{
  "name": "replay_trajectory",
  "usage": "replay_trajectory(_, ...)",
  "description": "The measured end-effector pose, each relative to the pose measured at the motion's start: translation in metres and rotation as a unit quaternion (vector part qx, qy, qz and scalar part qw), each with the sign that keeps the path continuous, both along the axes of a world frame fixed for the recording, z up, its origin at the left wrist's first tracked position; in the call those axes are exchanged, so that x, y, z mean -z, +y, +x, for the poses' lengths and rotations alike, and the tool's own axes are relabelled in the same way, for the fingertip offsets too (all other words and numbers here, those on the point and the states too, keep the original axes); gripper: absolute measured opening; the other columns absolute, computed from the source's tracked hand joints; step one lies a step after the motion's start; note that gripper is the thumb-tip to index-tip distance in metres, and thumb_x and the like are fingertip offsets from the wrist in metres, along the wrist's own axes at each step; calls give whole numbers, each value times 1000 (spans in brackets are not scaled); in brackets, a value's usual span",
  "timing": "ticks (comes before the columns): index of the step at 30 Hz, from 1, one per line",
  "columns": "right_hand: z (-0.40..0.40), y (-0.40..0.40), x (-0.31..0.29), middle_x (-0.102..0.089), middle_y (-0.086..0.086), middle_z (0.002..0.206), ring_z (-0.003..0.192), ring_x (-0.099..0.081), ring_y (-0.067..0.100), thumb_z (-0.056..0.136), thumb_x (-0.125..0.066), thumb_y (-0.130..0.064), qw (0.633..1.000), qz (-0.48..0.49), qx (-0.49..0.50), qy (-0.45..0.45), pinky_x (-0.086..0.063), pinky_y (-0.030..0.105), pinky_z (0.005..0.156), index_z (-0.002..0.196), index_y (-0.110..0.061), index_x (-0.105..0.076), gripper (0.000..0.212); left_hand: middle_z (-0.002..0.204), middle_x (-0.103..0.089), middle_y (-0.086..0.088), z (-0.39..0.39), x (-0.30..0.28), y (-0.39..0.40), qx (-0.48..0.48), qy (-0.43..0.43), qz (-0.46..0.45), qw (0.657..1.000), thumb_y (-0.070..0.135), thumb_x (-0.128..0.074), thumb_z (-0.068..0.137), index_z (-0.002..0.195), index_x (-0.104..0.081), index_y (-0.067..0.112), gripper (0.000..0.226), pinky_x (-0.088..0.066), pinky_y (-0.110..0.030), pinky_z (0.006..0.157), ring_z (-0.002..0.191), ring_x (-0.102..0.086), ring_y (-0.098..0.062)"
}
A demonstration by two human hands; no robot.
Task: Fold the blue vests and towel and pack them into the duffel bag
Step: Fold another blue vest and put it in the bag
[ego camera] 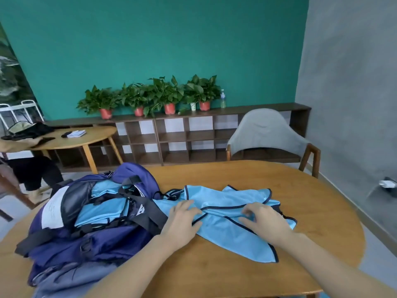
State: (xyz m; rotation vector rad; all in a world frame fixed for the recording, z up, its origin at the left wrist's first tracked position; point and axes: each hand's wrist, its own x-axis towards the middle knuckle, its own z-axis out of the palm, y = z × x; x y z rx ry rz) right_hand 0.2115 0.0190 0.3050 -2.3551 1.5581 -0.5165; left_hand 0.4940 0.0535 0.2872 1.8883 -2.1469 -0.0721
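Both hands lie on the loose blue vest: the left hand rests palm down with its fingers fairly straight and spread over the fabric near a dark-trimmed edge, holding nothing closed, while the right hand has its fingers curled down into the cloth as if gathering a fold, though whether it truly pinches the fabric cannot be made out. Both forearms reach forward from the near edge of the bench, roughly parallel, wrists low to the cloth. The vest lies rumpled and unfolded on the bench just beside the duffel bag, touching its right side under a black strap. The navy bag stands open, and inside it folded light-blue pieces are already stacked, so part of the packing looks done. What seems left is to flatten and fold this vest and put it in with the others; no separate towel can be told apart from the vests in this view, so whether it is already packed is unclear. Beyond the vest, a grey-backed chair stands at the far side of the bench.
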Motion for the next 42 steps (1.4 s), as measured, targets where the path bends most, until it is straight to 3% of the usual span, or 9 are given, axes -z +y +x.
replay_trajectory(6, 8, 23, 21, -61, -8, 89, 84, -57, 12, 91, -51, -15, 998, 56, 17, 7, -52, 31, 75, 107, -22, -61, 20, 147, -44, 2, -14, 14, 31, -54, -48, 3, 997, 42, -48, 101, 147, -41, 32, 47, -31, -39, 110, 133, -45, -20)
replay_trajectory(10, -4, 33, 14, -59, -3, 93, 78, -54, 14, 90, -65, -31, 995, 85, 40, 19, -49, 31, 67, 99, -19, -57, 17, 123, -60, 0, -9, 8, 36, -99, -117, -1, 988, 21, -44, 100, 138, -45, 25, 38, -39, -36, 98, 116, -56, -23)
replay_trajectory(14, -11, 40, 19, -64, -6, 98, 89, -63, 13, 92, -65, -26, 991, 120, 62, 19, -56, 32, 81, 104, -25, -61, 13, 118, -62, -2, -3, 4, 42, -115, -178, 17, 977, 9, -45, 96, 125, -49, 20, 30, -36, -36, 92, 114, -55, -25)
replay_trajectory(18, -14, 44, 18, -66, -6, 103, 91, -62, 9, 89, -71, -17, 984, 120, 67, -111, -47, 15, 69, 103, -25, -64, 18, 114, -62, -2, 7, 6, 43, -115, -154, 24, 981, 22, -42, 103, 114, -58, 19, 19, -38, -36, 92, 109, -57, -25)
replay_trajectory(22, -24, 46, 10, -62, -5, 113, 107, -60, 11, 81, -84, -25, 971, 157, 73, -163, -45, 18, 79, 116, -19, -63, 41, 109, -62, 0, 12, 7, 44, -122, -143, 14, 982, 20, -44, 101, 104, -65, 22, 21, -39, -34, 92, 103, -56, -22)
replay_trajectory(28, -51, 51, -4, -69, -5, 98, 96, -63, 9, 82, -84, -20, 974, 116, 82, -174, -46, 14, 69, 100, -20, -73, 20, 98, -51, 10, 9, -4, 61, -82, -22, -49, 995, 28, -55, 94, 90, -62, 29, 8, -36, -32, 87, 95, -52, -15)
replay_trajectory(34, -91, 57, -32, -73, -6, 92, 90, -65, 9, 83, -82, -21, 961, 11, 118, -249, -45, 16, 70, 97, -19, -78, 15, 94, -56, 13, 3, -29, 90, -18, 135, -42, 990, 24, -65, 86, 80, -61, 31, 10, -51, -31, 81, 86, -58, -8)
replay_trajectory(38, -111, 80, -33, -73, -12, 92, 91, -65, 4, 81, -82, -18, 969, 29, 79, -232, -44, 14, 75, 92, -25, -79, 13, 89, -58, 14, 5, -24, 119, 25, 116, -44, 992, 27, -62, 78, 76, -60, 32, 6, -51, -28, 79, 86, -57, -5)
replay_trajectory(42, -128, 107, 4, -71, -18, 97, 96, -60, -3, 83, -81, -15, 983, 67, 53, -160, -39, 12, 85, 86, -31, -80, 15, 82, -55, 14, 18, -1, 144, 78, 4, -15, 997, 32, -54, 73, 73, -51, 32, 2, -50, -32, 82, 85, -53, -6)
